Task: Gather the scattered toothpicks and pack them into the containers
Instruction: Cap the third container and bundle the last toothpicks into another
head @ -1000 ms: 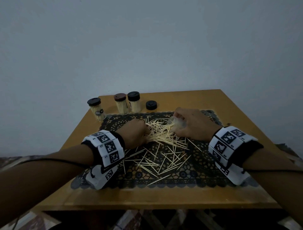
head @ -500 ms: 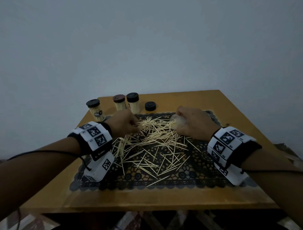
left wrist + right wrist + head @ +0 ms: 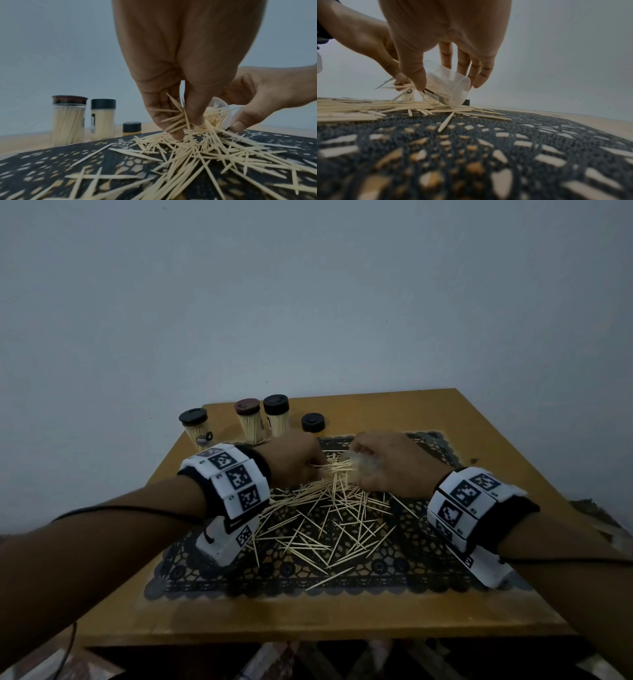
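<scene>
R grip (image 3: 436, 65) curled round tilted clear container (image 3: 448, 86), L grip (image 3: 180, 108) pinching toothpicks (image 3: 178, 119)

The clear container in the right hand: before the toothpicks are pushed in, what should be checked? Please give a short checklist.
1. Right hand grips clear container: ok.
2. Container tilted, mouth facing the left hand: ok.
3. Left hand pinches a bunch of toothpicks: ok.
4. Bunch aligned in one direction: not ok, tips splay.
5. Room left inside container: cannot tell.
6. Loose cap within reach on table: ok.
</scene>
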